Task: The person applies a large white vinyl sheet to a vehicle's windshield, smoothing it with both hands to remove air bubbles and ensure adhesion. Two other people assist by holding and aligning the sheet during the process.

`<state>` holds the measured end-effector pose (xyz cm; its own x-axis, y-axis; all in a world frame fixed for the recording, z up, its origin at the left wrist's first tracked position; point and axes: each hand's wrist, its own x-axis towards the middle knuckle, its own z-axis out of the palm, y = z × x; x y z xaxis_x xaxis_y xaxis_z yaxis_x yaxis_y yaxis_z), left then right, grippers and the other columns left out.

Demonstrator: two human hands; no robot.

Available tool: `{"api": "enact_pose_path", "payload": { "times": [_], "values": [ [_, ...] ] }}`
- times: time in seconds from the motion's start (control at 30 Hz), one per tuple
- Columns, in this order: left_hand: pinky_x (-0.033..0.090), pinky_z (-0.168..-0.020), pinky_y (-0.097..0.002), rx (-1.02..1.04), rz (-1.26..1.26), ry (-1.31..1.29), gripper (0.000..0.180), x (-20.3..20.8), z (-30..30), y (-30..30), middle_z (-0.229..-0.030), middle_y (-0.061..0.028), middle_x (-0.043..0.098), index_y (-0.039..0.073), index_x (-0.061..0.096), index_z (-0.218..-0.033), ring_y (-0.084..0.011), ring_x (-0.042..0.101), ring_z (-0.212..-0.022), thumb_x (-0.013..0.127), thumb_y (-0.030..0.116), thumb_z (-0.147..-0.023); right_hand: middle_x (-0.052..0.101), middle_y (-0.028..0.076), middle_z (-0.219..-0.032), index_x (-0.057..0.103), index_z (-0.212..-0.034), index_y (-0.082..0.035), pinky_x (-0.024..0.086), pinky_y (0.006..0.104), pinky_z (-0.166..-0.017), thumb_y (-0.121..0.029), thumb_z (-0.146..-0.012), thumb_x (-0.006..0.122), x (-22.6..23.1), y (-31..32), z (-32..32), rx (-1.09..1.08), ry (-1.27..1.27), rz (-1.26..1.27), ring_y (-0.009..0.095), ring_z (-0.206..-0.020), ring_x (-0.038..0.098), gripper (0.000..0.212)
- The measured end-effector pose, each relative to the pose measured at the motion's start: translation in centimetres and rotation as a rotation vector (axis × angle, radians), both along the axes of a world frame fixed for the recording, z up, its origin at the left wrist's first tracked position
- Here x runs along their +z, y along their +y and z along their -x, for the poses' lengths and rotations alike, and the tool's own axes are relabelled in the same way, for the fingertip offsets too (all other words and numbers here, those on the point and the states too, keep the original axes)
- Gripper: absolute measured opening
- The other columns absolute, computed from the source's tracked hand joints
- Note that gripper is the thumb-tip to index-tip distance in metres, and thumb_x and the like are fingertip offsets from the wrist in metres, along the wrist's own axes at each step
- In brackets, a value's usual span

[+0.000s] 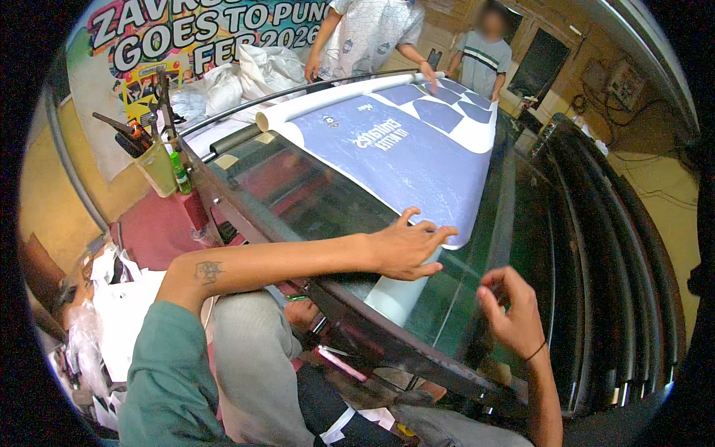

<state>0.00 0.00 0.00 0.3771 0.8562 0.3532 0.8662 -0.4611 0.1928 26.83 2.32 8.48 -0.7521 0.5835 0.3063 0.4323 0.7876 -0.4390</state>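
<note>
Your left hand (406, 249), fingers spread, is at the near end of the blue printed sheet (417, 167), mid-frame; your right hand (512, 309), lower right, half-curls, its hold unclear.

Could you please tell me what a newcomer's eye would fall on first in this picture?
Probably the large blue-and-white printed sheet lying across the dark table in the middle, with the left hand spread by its near end. Next might come the colourful lettered banner behind it at upper left, then the long dark bars ranged along the right.
</note>
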Motion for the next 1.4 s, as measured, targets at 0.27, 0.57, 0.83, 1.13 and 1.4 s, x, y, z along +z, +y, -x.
{"api": "enact_pose_path", "payload": {
  "times": [0.27,0.57,0.83,1.13,1.4],
  "values": [
    [0.022,-0.113,-0.0695,-0.064,0.041,0.199,0.076,-0.1,-7.0,2.0,-0.151,-0.0186,0.04,0.012,0.032,-0.152,-0.0391,0.038,-0.141,0.046,0.061,-0.095,0.065,0.014,-0.113,0.064,-0.114,-0.008,0.049,0.0496,-0.091,-0.022,-0.097,0.06,-0.2,4.0,2.0,-0.112,-0.202,-0.452,0.04,-0.105,0.058,0.022],
    [0.026,-0.113,-0.0643,-0.113,-0.111,0.04,0.058,-1.0,-7.8,0.5,-0.145,-0.0154,0.051,0.004,0.047,-0.141,-0.0316,0.046,-0.138,0.055,0.043,-0.099,0.067,0.012,-0.125,0.064,-0.12,-0.013,0.043,0.0603,-0.095,-0.041,-0.1,0.051,-3.8,7.8,-7.2,-0.652,-0.635,-0.361,0.038,-0.114,0.061,0.037],
    [0.022,-0.114,-0.0645,-0.144,-0.055,0.024,0.061,-0.7,-4.9,-2.6,-0.154,-0.0164,0.044,0.005,0.044,-0.145,-0.0324,0.038,-0.145,0.056,0.045,-0.099,0.059,0.015,-0.14,0.058,-0.132,-0.011,0.033,0.068,-0.108,-0.055,-0.098,0.041,-5.1,12.2,-13.5,-1.038,-0.658,-0.079,0.039,-0.125,0.059,0.058],
    [0.022,-0.114,-0.063,-0.264,0.053,-0.054,0.059,3.6,-5.0,-6.6,-0.149,-0.0201,0.047,0.003,0.047,-0.141,-0.0345,0.043,-0.14,0.055,0.044,-0.1,0.055,0.021,-0.145,0.051,-0.141,-0.008,0.036,0.0658,-0.108,-0.063,-0.095,0.043,-3.8,13.0,-15.0,-1.126,-0.682,0.009,0.042,-0.13,0.055,0.072],
    [0.025,-0.112,-0.0619,-0.429,0.144,-0.013,0.057,5.3,-6.2,-9.2,-0.147,-0.0179,0.05,0.006,0.052,-0.138,-0.0332,0.044,-0.138,0.058,0.045,-0.097,0.055,0.022,-0.145,0.049,-0.146,-0.008,0.034,0.067,-0.11,-0.075,-0.089,0.049,-4.8,13.7,-18.5,-1.133,-0.466,0.066,0.043,-0.134,0.052,0.088]
  ]
}}
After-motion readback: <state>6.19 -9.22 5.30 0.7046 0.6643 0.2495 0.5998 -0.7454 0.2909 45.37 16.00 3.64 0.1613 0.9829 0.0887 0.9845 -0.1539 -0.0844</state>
